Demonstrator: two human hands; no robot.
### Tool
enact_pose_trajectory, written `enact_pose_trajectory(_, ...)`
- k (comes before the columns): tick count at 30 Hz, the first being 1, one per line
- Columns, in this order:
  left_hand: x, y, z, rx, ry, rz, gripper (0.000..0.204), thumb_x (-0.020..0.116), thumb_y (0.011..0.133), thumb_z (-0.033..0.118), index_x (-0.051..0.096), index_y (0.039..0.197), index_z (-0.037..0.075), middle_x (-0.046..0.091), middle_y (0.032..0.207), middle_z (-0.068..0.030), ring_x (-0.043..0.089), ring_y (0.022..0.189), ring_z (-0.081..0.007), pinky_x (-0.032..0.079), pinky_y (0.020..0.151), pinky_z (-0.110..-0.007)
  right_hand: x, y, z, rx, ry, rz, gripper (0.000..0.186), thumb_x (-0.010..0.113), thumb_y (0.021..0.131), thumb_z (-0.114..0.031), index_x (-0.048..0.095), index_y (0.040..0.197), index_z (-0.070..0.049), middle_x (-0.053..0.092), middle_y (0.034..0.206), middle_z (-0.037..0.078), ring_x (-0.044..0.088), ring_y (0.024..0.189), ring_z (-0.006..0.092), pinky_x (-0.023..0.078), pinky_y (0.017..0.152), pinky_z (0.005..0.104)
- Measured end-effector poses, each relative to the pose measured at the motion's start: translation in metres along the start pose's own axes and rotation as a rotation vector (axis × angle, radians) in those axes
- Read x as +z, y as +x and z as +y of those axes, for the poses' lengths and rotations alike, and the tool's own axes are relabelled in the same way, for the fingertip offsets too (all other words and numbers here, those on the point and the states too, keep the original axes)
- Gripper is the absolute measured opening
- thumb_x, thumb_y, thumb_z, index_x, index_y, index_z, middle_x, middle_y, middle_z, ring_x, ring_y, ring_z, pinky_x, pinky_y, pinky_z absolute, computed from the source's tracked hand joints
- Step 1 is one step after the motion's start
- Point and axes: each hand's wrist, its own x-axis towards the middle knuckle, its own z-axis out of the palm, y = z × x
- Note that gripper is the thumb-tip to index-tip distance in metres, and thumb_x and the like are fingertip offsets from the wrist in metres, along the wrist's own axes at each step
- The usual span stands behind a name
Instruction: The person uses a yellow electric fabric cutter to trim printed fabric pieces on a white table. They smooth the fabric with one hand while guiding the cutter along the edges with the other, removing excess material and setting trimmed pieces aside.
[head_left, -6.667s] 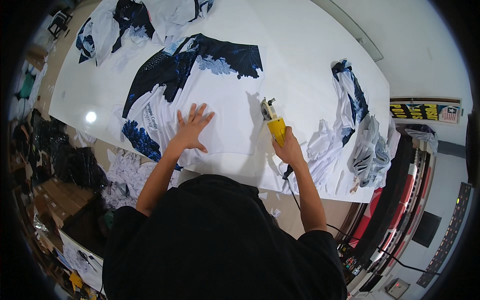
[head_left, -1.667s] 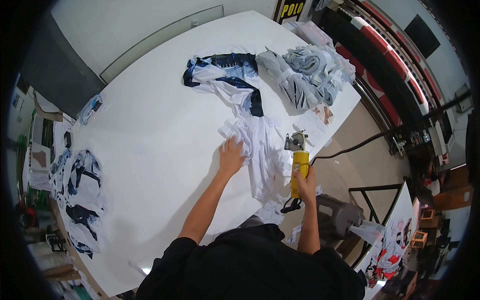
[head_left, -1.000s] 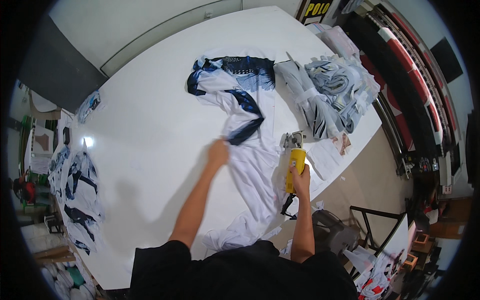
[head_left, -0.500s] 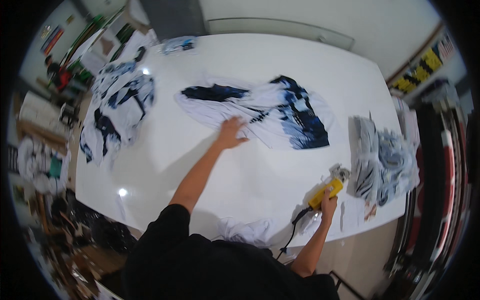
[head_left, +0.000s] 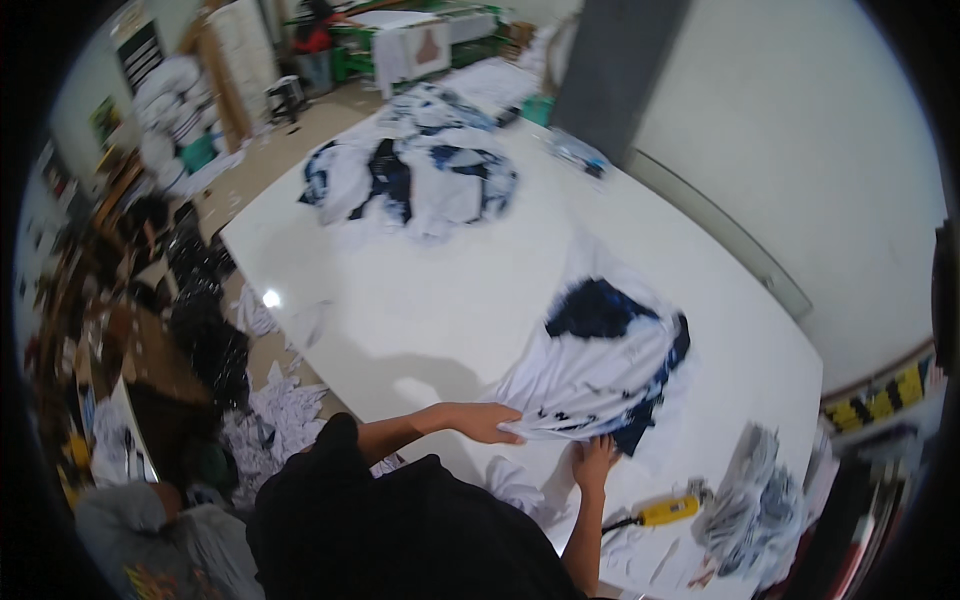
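Note:
A white and dark-blue printed cloth (head_left: 600, 375) lies rumpled on the white table in front of me. My left hand (head_left: 490, 422) grips its near edge at the left, fingers closed on the fabric. At the near right edge, my right hand (head_left: 597, 460) pinches the same cloth. A yellow hand-held electric cutter (head_left: 668, 512) with a black cord lies on the table to the right of my right hand, touched by neither hand. Just below the cloth is a crumpled white fabric piece (head_left: 515, 487).
More blue-and-white printed cloth (head_left: 410, 185) is heaped at the table's far left. Bundled grey cloth pieces (head_left: 755, 510) sit at the right end. A person in grey (head_left: 160, 545) is close at lower left. White scraps (head_left: 275, 420) and black plastic bags (head_left: 200, 310) cover the floor.
My right hand has let go of the cutter, which now lies on the table, and has taken the cloth. My left hand has closed on the cloth, now pulled nearer. The view has turned left.

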Motion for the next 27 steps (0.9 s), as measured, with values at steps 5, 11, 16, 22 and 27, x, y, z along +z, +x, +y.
enact_pose_trajectory(5,-0.054,-0.155,-0.038,-0.479,0.499,0.166,0.045,0.077,0.082,0.043,0.072,0.111,0.009,0.074,0.104,-0.0178,0.071,0.101,-0.0386,0.056,0.088,-0.05,-0.049,-0.031,-0.062,-0.124,0.275,-0.44,0.026,0.063,0.1,-0.027,0.067,0.107,-0.002,0.069,0.088,0.024,0.068,0.088,0.0446,0.051,0.078,0.0505)
enact_pose_trajectory(11,-0.124,-0.291,-0.054,-0.709,0.676,0.787,0.028,0.074,0.075,0.021,0.075,0.101,0.011,0.074,0.095,-0.0129,0.071,0.096,-0.0381,0.057,0.082,-0.045,-0.245,-0.089,-0.149,-0.528,0.327,-0.471,0.03,0.068,0.1,-0.023,0.064,0.081,-0.001,0.056,0.065,0.017,0.051,0.056,0.0176,0.041,0.054,0.0372)
enact_pose_trajectory(16,-0.183,-0.331,0.011,-0.357,0.681,1.442,0.034,0.071,0.075,0.008,0.07,0.109,0.004,0.07,0.099,-0.0165,0.067,0.098,-0.0403,0.054,0.086,-0.044,-0.305,-0.073,-0.09,-0.341,0.302,-0.347,0.023,0.072,0.097,-0.026,0.076,0.096,-0.004,0.071,0.081,0.014,0.07,0.08,0.0278,0.052,0.082,0.0396)
enact_pose_trajectory(22,-0.25,-0.362,-0.007,-0.073,0.443,1.666,0.039,0.072,0.074,0.004,0.069,0.113,-0.001,0.073,0.103,-0.0199,0.072,0.097,-0.0374,0.055,0.086,-0.038,-0.333,-0.01,-0.058,-0.133,0.074,-0.038,0.024,0.07,0.098,-0.024,0.071,0.09,-0.002,0.067,0.074,0.016,0.064,0.069,0.0245,0.049,0.069,0.0392)
enact_pose_trajectory(27,-0.328,-0.3,-0.093,-0.007,0.532,1.371,0.045,0.068,0.074,0.004,0.071,0.119,0.002,0.074,0.117,-0.0201,0.069,0.112,-0.0382,0.053,0.099,-0.04,-0.344,0.085,-0.011,-0.214,-0.031,0.179,0.026,0.069,0.099,-0.023,0.067,0.085,-0.001,0.063,0.069,0.017,0.059,0.06,0.0217,0.046,0.059,0.0389)
